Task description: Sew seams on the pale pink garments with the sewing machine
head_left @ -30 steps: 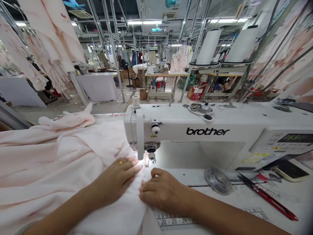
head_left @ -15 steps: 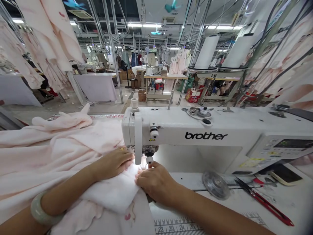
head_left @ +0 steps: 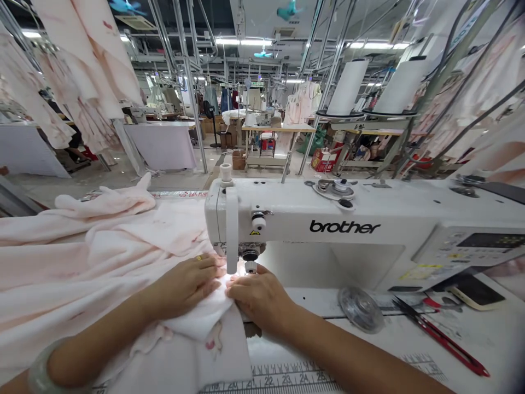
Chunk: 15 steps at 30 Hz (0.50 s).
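Note:
Pale pink plush fabric (head_left: 135, 257) with small printed motifs lies across the left of the table and runs under the needle area of a white Brother sewing machine (head_left: 287, 213). My left hand (head_left: 186, 284), with a ring on one finger, grips a fold of the fabric just left of the needle, thumb on the near side. Close by on the right, my right hand (head_left: 262, 301) pinches the fabric's edge beside the presser foot. Its fingertips are partly behind the machine head's knob. Glare from the machine's lamp and my fingers hide the needle point.
Right of my right forearm lie a clear round disc (head_left: 361, 309), red-handled tweezers (head_left: 443, 339) and a phone (head_left: 478, 290). A ruler scale (head_left: 279, 377) runs along the table's near edge. Thread cones (head_left: 348, 87) stand behind the machine; pink garments (head_left: 94, 54) hang at left.
The near part of the fabric has slid away from me and slightly left, uncovering more of the ruler. My left wrist has dropped lower and left; my right hand stays beside the needle.

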Motion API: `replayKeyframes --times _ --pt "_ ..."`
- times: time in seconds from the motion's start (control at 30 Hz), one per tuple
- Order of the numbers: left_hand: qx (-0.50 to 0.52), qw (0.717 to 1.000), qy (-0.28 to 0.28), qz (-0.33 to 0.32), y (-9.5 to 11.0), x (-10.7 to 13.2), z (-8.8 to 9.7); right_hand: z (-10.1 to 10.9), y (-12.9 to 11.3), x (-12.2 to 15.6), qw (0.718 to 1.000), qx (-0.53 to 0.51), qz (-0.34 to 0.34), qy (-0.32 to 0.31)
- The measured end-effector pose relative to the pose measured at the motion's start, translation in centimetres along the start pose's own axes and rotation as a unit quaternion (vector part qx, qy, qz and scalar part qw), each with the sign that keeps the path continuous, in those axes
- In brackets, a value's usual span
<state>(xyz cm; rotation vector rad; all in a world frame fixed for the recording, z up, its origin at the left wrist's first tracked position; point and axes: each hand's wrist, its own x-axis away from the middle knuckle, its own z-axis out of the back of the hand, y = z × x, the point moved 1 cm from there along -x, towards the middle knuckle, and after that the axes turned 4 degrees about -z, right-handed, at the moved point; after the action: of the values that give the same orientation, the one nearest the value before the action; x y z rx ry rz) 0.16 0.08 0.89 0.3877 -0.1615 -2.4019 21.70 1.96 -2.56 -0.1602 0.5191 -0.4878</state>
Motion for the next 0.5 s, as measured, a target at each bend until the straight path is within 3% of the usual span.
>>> replayKeyframes --times 0.1,0.27,0.4,0.5 --pt "-0.004 1.0 -0.013 0.011 1.9 0.1 1.0 0.6 -0.2 0.2 0.999 -0.046 -0.006 0.021" --pt "-0.036 0.991 0.024 0.127 5.5 1.2 0.2 1.4 -0.4 0.3 0.999 -0.01 -0.03 0.041" --pt "0.062 0.972 0.048 0.223 5.7 1.4 -0.3 1.3 -0.1 0.0 0.998 0.042 -0.036 0.027" --pt "0.159 0.939 0.101 0.286 5.1 0.8 -0.3 1.0 0.1 -0.2 0.997 0.071 -0.01 0.015"
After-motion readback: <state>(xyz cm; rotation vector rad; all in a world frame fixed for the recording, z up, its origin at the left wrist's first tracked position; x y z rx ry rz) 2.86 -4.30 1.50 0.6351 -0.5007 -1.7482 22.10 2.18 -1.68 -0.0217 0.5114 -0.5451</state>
